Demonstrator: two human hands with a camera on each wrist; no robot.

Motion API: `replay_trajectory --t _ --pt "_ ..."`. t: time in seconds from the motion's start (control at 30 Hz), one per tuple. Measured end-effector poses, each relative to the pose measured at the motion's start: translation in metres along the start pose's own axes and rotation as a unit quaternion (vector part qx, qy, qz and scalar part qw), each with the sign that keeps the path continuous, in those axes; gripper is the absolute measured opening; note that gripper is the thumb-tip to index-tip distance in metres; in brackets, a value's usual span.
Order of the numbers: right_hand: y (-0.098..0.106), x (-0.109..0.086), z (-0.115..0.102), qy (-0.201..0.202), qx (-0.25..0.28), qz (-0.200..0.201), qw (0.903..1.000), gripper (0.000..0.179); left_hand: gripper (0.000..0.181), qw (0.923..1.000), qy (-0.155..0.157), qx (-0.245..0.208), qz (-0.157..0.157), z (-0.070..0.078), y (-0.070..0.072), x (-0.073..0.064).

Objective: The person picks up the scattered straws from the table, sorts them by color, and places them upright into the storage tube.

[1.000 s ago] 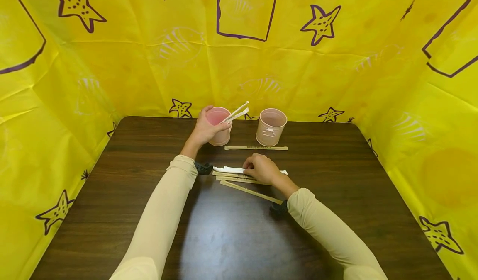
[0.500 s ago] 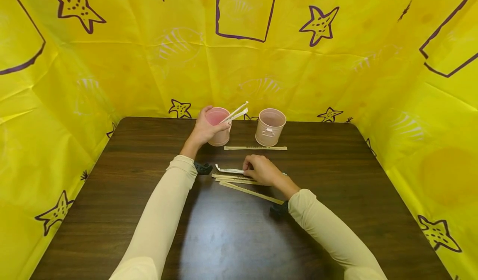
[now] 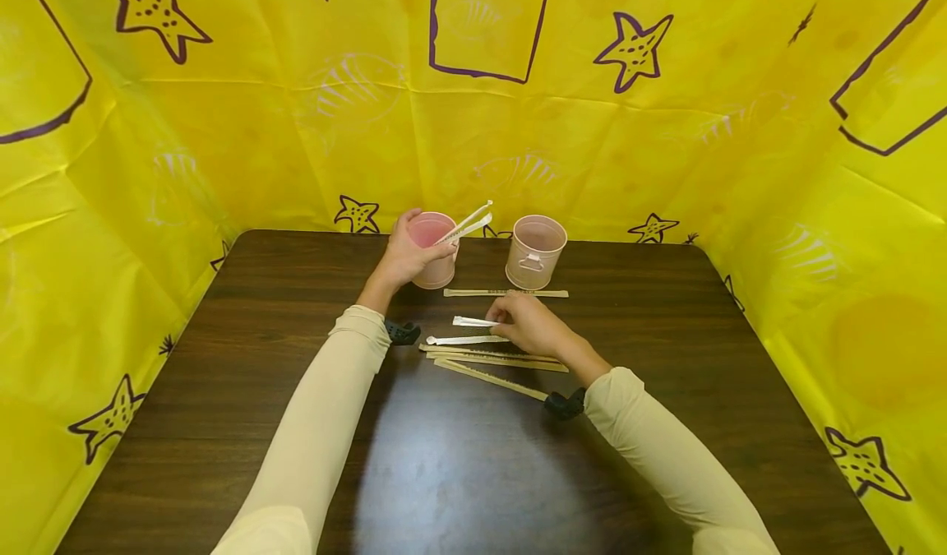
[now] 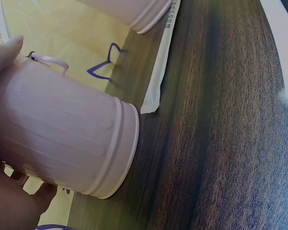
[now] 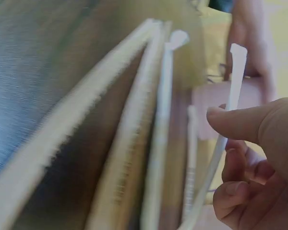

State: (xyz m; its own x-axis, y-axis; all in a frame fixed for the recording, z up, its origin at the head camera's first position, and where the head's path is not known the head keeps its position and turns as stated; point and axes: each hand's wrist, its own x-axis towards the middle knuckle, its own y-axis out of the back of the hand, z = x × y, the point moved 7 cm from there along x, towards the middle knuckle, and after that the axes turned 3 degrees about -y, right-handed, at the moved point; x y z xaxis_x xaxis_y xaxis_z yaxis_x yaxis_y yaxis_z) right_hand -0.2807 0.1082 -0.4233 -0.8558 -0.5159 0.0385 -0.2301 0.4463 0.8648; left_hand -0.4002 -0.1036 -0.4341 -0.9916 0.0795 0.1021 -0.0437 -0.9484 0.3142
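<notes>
My left hand [image 3: 403,257] grips the left pink pail [image 3: 436,275], its thumb near the rim; in the left wrist view the pail [image 4: 62,129] touches the table at its base. Slim paper-wrapped straws [image 3: 466,228] lean out of that pail to the right. My right hand [image 3: 536,326] pinches one white wrapped straw [image 3: 473,321] between thumb and fingers, above the table. The right wrist view shows this straw [image 5: 237,76] standing apart from those below. Under it lie another white wrapped straw [image 3: 460,340] and several tan wrapped straws [image 3: 496,360].
A second pink pail [image 3: 536,251] with a small side handle stands to the right of the held one. One wrapped straw [image 3: 506,293] lies crosswise in front of the pails. A yellow patterned cloth [image 3: 473,152] rises behind the dark wooden table [image 3: 296,423].
My right hand has picked one white straw off the row and raised it slightly away from me. The left hand and both pails have stayed in place.
</notes>
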Motion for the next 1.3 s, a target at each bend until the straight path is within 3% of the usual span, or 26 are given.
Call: replay_trajectory --t 0.17,0.3,0.47,0.7,0.87,1.07,1.23,1.3 --pt "0.037 0.0 -0.01 0.013 0.04 0.078 0.9961 0.009 0.106 1.0 0.002 0.005 -0.002 -0.002 0.0 0.001" --pt "0.069 -0.003 -0.018 0.031 0.09 0.171 0.9806 0.01 0.105 1.0 0.001 0.003 -0.002 -0.002 0.0 0.002" --pt "0.1 -0.009 -0.027 0.062 0.164 0.285 0.9422 0.013 0.106 1.0 0.001 -0.001 -0.004 -0.001 -0.001 0.002" --pt "0.118 -0.012 -0.034 0.071 0.27 0.378 0.8827 0.017 0.107 1.0 0.003 -0.002 -0.005 0.0 0.0 0.001" --pt "0.119 -0.007 -0.031 0.059 0.313 0.419 0.8501 0.021 0.107 1.0 0.004 -0.003 -0.006 0.001 0.0 0.0" --pt "0.108 0.011 -0.02 0.037 0.367 0.428 0.8252 0.022 0.106 0.9999 0.005 -0.007 -0.005 0.0 -0.001 0.001" --pt "0.098 0.03 -0.013 0.028 0.409 0.421 0.8093 0.025 0.107 1.0 0.003 -0.008 -0.005 0.0 -0.001 0.001" --pt "0.093 0.038 -0.01 0.016 0.408 0.414 0.8134 0.025 0.107 1.0 0.002 -0.007 -0.005 0.0 0.0 0.001"
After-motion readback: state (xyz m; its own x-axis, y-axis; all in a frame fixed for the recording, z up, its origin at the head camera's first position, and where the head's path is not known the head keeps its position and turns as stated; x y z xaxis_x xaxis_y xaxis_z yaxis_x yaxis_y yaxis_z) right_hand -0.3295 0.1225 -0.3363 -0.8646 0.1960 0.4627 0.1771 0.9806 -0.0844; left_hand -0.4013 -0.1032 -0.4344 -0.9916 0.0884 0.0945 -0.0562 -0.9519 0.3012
